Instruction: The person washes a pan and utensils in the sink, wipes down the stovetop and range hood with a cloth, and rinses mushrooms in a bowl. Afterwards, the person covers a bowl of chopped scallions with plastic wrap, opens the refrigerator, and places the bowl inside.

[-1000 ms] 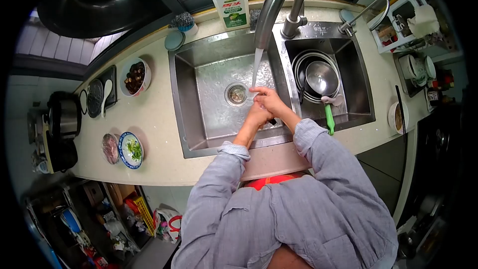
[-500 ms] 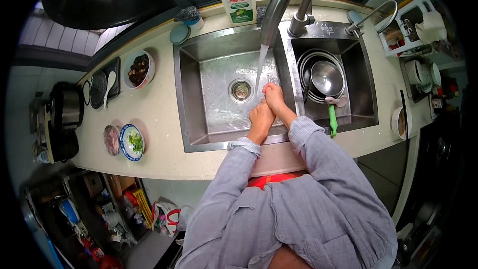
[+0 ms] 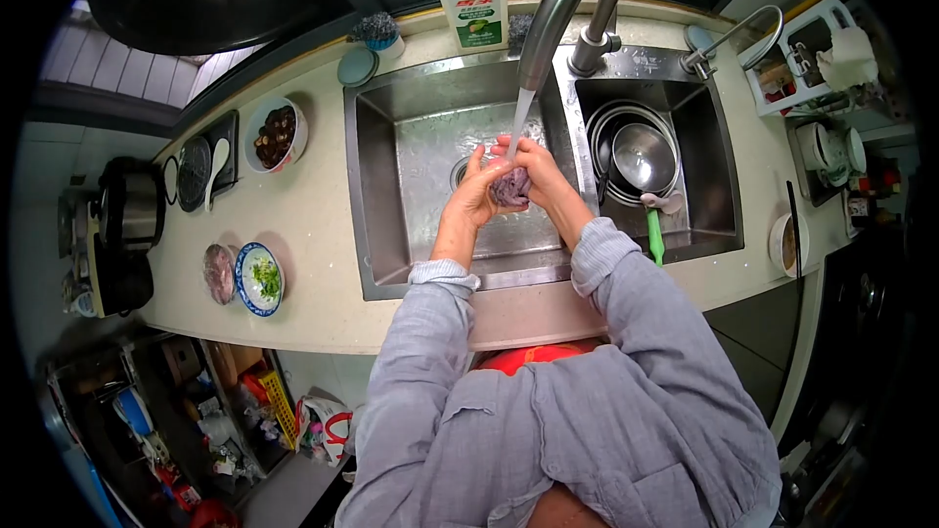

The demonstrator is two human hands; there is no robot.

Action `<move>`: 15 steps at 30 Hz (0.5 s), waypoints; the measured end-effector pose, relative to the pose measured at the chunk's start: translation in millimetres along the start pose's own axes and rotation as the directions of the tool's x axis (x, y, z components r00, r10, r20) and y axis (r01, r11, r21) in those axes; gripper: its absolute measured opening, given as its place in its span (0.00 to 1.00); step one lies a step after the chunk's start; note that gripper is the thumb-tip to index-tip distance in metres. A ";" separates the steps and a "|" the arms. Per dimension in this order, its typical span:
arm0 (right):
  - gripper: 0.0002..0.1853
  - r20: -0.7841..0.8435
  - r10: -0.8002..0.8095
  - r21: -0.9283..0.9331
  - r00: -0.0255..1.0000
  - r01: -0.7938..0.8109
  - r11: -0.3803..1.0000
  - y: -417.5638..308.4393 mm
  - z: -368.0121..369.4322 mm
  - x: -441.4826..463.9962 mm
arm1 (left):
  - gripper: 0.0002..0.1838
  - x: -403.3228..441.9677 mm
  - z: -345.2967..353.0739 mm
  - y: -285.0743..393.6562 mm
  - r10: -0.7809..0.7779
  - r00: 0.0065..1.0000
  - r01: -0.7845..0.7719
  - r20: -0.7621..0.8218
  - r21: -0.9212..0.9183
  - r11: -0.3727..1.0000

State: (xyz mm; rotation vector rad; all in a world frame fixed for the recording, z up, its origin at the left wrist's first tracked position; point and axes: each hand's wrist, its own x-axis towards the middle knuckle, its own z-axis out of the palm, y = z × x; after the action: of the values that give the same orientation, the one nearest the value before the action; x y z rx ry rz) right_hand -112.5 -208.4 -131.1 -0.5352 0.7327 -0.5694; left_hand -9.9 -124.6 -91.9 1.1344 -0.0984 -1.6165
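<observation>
Purple is showing between the left hand (image 3: 469, 200) and the right hand (image 3: 548, 179), where a wet-looking clump (image 3: 510, 190) is sitting over the sink (image 3: 416, 152); what it is, I cannot tell. Both hands are cupping it from either side, fingers curving around it and gripping it between them. Water (image 3: 521, 117) is running from the tap (image 3: 548, 34) onto or just beside the right fingertips. Good handling is likely calling for a loose hold, the clump turning under the stream so water is reaching its folds, and palms staying low to limit splashing. Just left of the hands, the drain (image 3: 458, 172) is lying partly hidden. To the right, a metal bowl (image 3: 644, 158) and a green handle (image 3: 655, 237) are resting in the smaller basin (image 3: 711, 161).
</observation>
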 end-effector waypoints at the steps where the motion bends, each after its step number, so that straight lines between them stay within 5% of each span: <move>1: 0.25 0.038 -0.005 0.001 0.999 0.005 1.000 -4.3 4.0 -7.9 | 0.34 1.8 -0.4 -5.4 -0.002 1.000 0.002 -0.022 -0.005 1.000; 4: 0.27 0.113 0.090 -0.108 0.990 -0.078 0.991 -2.4 0.8 -17.8 | 0.31 19.1 -14.9 -34.7 -0.134 0.982 0.147 0.131 -0.102 0.984; 5: 0.27 0.152 0.117 -0.120 0.981 -0.099 0.988 -0.3 -4.5 -17.9 | 0.22 16.2 -14.7 -43.4 -0.125 0.987 0.133 0.098 -0.078 0.988; 8: 0.26 0.182 0.224 -0.241 0.957 -0.178 0.954 1.1 -12.9 -20.9 | 0.20 17.5 -16.1 -53.1 -0.273 0.939 0.254 0.211 0.115 0.960; 12: 0.21 0.027 0.213 -0.269 0.977 -0.198 0.943 21.2 -26.1 -20.0 | 0.14 11.2 -4.0 -59.8 -0.207 0.975 0.176 0.080 0.293 0.940; 15: 0.19 -0.049 0.168 -0.290 0.984 -0.175 0.941 28.4 -25.6 -23.3 | 0.17 18.5 -5.4 -76.2 -0.040 0.993 -0.025 0.109 0.539 0.842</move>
State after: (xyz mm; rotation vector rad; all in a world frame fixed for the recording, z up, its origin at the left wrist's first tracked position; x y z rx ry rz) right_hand -137.5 -179.3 -154.2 -0.7319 0.8839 -0.3046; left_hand -59.1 -106.8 -150.5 1.4610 -0.6664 -1.7115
